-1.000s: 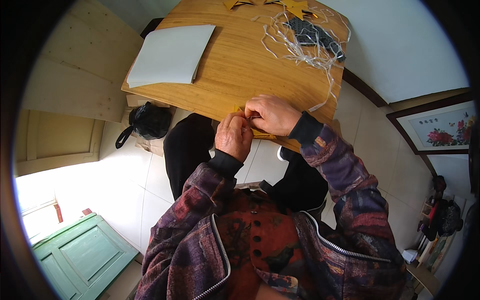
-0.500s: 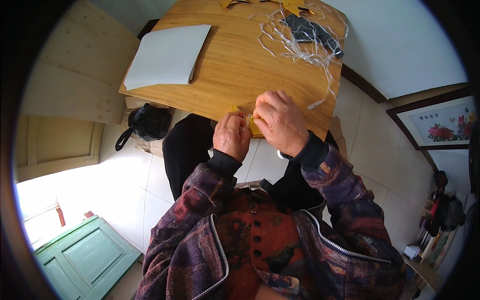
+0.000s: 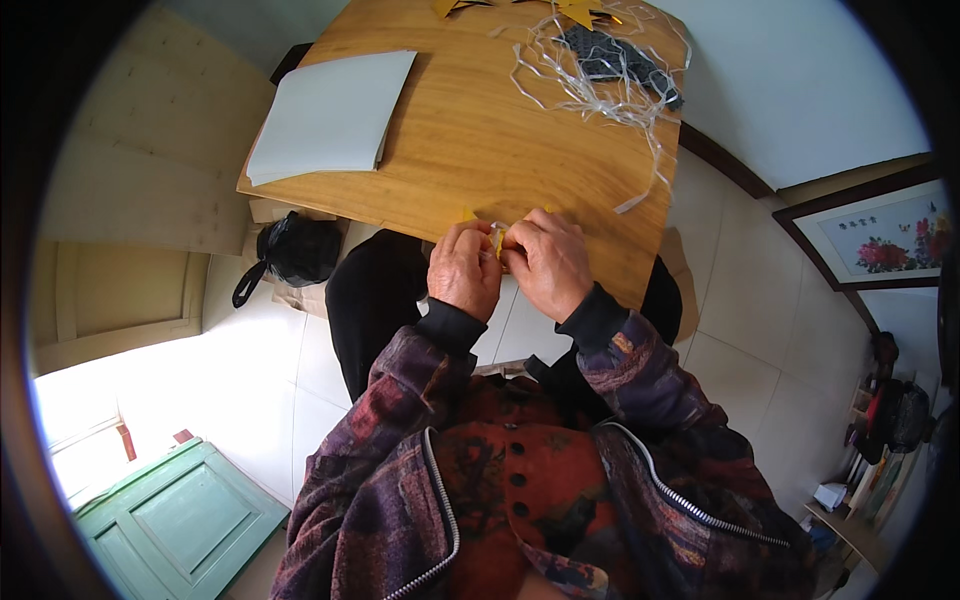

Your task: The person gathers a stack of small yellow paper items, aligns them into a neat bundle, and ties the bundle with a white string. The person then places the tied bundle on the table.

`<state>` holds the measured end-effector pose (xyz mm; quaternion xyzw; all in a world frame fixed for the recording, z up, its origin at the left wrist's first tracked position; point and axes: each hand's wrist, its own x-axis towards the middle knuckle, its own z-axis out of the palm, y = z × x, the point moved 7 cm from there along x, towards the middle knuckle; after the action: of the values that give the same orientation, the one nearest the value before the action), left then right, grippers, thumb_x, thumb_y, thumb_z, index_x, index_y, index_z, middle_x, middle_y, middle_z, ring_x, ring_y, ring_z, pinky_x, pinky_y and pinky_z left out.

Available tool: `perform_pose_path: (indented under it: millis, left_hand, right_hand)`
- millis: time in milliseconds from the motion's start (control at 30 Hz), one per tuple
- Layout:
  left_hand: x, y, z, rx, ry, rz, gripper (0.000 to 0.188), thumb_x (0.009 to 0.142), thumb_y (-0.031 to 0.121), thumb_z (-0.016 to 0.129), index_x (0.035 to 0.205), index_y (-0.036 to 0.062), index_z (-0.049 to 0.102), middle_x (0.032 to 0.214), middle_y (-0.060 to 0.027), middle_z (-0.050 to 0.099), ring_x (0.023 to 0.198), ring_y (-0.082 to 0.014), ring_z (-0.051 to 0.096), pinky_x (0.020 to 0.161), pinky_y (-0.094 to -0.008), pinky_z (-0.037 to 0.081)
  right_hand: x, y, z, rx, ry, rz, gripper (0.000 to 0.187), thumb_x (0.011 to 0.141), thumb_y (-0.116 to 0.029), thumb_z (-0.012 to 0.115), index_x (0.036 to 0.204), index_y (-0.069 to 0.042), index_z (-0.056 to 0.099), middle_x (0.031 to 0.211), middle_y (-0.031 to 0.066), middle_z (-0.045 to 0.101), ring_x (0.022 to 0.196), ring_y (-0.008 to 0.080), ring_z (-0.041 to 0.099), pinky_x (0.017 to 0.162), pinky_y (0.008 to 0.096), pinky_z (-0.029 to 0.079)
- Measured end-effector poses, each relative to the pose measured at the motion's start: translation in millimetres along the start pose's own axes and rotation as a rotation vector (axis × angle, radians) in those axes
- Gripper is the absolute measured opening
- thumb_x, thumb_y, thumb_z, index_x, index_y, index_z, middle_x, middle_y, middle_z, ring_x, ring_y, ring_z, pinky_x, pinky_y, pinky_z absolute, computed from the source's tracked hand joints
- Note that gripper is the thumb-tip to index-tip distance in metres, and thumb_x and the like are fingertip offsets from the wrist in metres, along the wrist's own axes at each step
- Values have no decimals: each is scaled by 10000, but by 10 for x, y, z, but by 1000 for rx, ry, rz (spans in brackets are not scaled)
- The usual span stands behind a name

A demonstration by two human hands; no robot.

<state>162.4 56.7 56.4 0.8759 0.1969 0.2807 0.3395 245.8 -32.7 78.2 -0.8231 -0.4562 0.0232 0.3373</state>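
Observation:
My left hand (image 3: 465, 268) and my right hand (image 3: 550, 262) meet at the near edge of the wooden table (image 3: 470, 120). Both are closed, fingertips almost touching. Between them shows a small part of a golden-yellow paper piece (image 3: 499, 246), with a thin white ribbon (image 3: 496, 229) at its top. The left fingers grip the paper piece; most of it lies hidden behind my hands. My right thumb and fingers pinch at the ribbon beside it, though the exact grip is covered.
A stack of white sheets (image 3: 330, 115) lies on the table's left. Tangled white ribbons (image 3: 600, 95) spread over a dark grey textured cloth (image 3: 625, 65) at the far right, near gold star-shaped paper pieces (image 3: 578, 12). A black plastic bag (image 3: 300, 248) sits below the table's left edge.
My right hand has come down from a raised pinch and closed in beside the left. My left hand stays nearly in place, still gripping the yellow paper piece.

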Motion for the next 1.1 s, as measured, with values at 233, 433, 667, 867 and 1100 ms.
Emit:
perform_pose_path:
  millis: [233,433,667,867,1100]
  left_hand:
    - [5,-30,1,-61,-33,-61,71,776,42,584,835,11,559,1023,-144,619,904,-367,582,779,-433,476]
    - [8,-36,-2,-66,-64,-66,73,801,53,578,854,2,577,1038,-143,616,924,-365,582,790,-431,480]
    - [18,-40,-12,-85,-81,-35,84,792,54,581,859,2,583,1047,-140,618,924,-359,590,790,-425,485]
    - [23,-30,-31,-108,-94,-56,123,733,37,597,850,3,582,1054,-140,618,919,-353,599,795,-413,495]
    - [10,-21,-29,-145,-107,-75,173,713,22,600,881,9,564,1068,-135,611,936,-340,593,814,-401,485]
  right_hand:
    - [7,16,62,32,-8,77,85,720,-89,683,751,-80,604,832,54,572,827,282,569,728,420,427]
    - [-29,-25,59,-23,59,99,81,705,-56,665,752,-74,601,863,75,565,859,299,559,730,415,434]
    - [-42,-39,63,17,58,104,96,703,-39,665,755,-55,586,903,84,558,883,304,548,750,425,430]
    - [-50,-67,40,17,64,74,107,713,-23,656,776,-51,575,916,88,554,895,310,542,740,422,432]
    - [-57,-54,43,54,76,65,110,723,4,638,789,-53,571,920,91,552,894,317,540,740,429,430]
